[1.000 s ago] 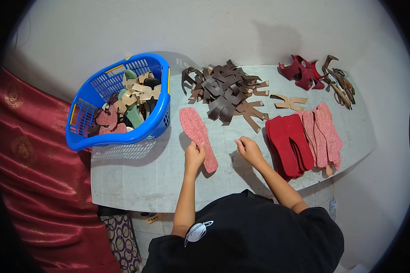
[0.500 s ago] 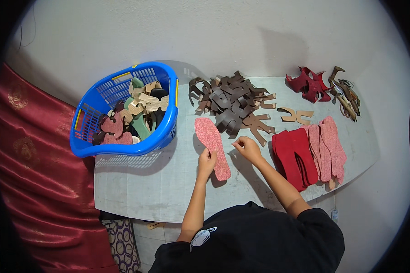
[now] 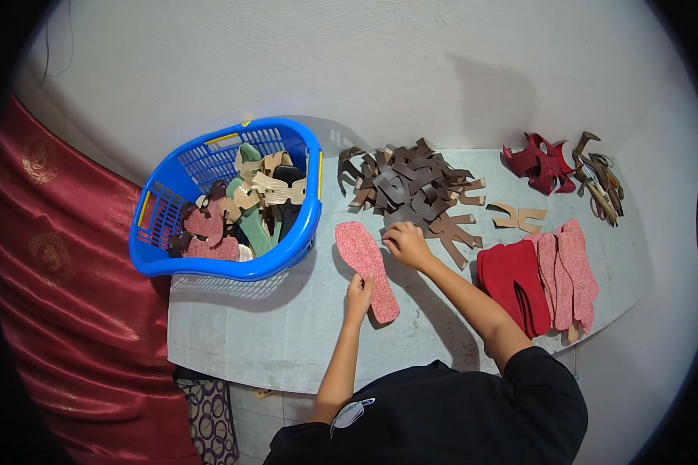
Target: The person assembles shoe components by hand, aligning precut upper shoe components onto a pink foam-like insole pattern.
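Observation:
A pink speckled insole-shaped sole piece [image 3: 371, 263] is pinched at its inner edge by my left hand [image 3: 360, 293], fingers closed over it, its wide end pointing away from me. To the right of its upper half, my right hand [image 3: 406, 244] is curled with fingertips together; anything between them is too small to make out. That hand is at the near edge of a heap of dark brown strap pieces [image 3: 411, 186], partly overlapping it in view. Further right lie a stack of red sole pieces [image 3: 508, 279] and several pink speckled sole pieces [image 3: 570, 271].
A blue plastic basket [image 3: 233, 269] holding finished-looking sandals stands at the left. Behind the red stack lies a tan strap piece [image 3: 520, 217]. Red uppers [image 3: 547, 163] and a hammer with other hand tools [image 3: 597, 182] are at the far right, near the wall. A red curtain [image 3: 77, 287] hangs at left.
My right hand has moved left and away from me, toward the brown strap heap. The left hand keeps its pinch on the sole piece. The whole view has shifted slightly.

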`<state>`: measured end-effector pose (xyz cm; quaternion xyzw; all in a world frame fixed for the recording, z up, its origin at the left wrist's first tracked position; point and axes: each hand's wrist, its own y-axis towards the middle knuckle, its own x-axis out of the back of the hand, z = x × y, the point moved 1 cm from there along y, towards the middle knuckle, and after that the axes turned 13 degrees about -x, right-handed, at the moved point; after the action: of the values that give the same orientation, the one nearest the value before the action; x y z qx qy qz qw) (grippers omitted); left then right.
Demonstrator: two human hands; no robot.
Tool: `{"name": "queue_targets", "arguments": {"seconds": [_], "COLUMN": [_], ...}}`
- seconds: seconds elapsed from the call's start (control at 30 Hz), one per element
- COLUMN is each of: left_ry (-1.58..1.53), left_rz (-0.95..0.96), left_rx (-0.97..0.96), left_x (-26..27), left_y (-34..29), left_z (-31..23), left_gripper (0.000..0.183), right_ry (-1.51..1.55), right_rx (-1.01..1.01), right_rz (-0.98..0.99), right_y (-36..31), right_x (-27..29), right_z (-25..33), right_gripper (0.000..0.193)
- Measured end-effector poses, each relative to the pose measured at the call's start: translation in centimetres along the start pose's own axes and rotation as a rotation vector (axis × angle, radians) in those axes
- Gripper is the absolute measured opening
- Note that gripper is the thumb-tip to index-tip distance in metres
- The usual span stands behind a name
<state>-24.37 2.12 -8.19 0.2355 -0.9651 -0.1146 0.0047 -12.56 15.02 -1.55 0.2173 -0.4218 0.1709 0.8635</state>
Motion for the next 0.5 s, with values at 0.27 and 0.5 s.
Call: {"name": "queue_targets", "arguments": {"seconds": [0.27,0.5], "left_ry": [-0.083,-0.065], "left_rz": [-0.010,-0.018], "left_rx": [0.121,0.101], "left_x": [0.4,1.2], "left_y": [0.8,0.5], "left_z": [-2.1,-2.6], "left_gripper": [0.022,0.022], "right_ry": [-0.489,-0.707], "right_rx": [0.191,0.086], "right_rz": [-0.011,0.281], "right_y": [6.6,9.5], "right_x": [-5.0,-6.4], "right_z": [-0.4,0.9], "right_gripper": [0.035,0.036]}}
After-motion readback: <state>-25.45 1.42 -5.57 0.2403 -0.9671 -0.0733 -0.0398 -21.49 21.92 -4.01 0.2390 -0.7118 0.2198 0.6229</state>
